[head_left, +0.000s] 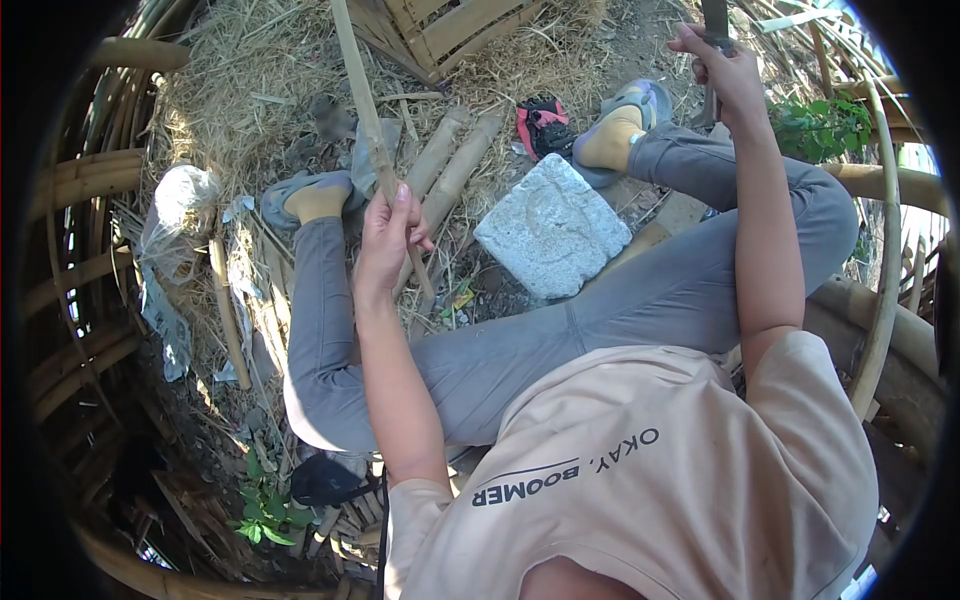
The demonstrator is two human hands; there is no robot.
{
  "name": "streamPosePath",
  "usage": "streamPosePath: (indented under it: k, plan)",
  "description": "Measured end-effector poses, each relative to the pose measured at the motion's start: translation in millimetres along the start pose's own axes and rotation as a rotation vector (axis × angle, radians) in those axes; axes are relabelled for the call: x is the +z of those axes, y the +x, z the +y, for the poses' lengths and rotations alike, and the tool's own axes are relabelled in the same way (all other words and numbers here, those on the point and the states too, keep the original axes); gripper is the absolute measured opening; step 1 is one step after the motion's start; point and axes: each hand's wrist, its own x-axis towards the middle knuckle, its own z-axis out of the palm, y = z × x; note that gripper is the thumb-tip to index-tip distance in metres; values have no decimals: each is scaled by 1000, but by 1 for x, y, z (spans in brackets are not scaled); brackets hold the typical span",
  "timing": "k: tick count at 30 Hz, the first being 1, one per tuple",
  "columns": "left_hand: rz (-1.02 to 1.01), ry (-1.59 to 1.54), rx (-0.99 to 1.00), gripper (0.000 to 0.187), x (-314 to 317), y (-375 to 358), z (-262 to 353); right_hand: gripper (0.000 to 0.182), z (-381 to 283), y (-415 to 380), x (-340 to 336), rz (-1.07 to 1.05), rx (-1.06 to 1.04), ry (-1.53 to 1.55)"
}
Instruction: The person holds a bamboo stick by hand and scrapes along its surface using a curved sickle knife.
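Observation:
My left hand (388,238) is closed round a long thin bamboo strip (360,85), which runs up past the top edge, its short lower end showing below the hand. At the upper right my right hand (728,80) grips a dark-bladed knife (715,22), its blade pointing up and out of view, with one finger stretched out. The two hands are far apart. Between my legs lies a pale square stone block (553,227), touched by neither hand.
A wooden crate (465,35) stands at the top. Bamboo pieces (455,175) and a black and pink item (543,128) lie beyond the block. Plastic bags (180,215) sit on the left. Straw covers the ground, and bamboo poles (885,240) curve round the right side.

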Motion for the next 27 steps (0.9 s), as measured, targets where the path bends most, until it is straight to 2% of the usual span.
streamPosePath:
  k: [4, 7, 11, 15, 18, 21, 24, 27]
  plan:
    - [62, 63, 22, 24, -8, 13, -19, 40, -9, -10, 8, -36, -33, 38]
    - [56, -96, -107, 22, -6, 22, -30, 35, -12, -14, 16, -47, -37, 62]
    - [85, -18, -251, 22, 8, 22, -35, 33, -10, -14, 20, -118, -41, -14]
    - [-128, -131, -459, 35, 4, 22, -53, 31, -19, -24, 28, -138, 5, -14]
    - [-202, -278, -535, 41, -2, 28, -63, 30, -17, -23, 29, -144, 15, -5]
    - [-35, -162, -486, 46, -5, 34, -69, 29, -15, -24, 30, -140, 24, 11]
    - [132, -201, -485, 45, -9, 34, -73, 28, -13, -24, 31, -132, 27, 33]
    - [219, -230, -620, 47, -27, 38, -69, 29, -12, -23, 32, -134, 37, 31]
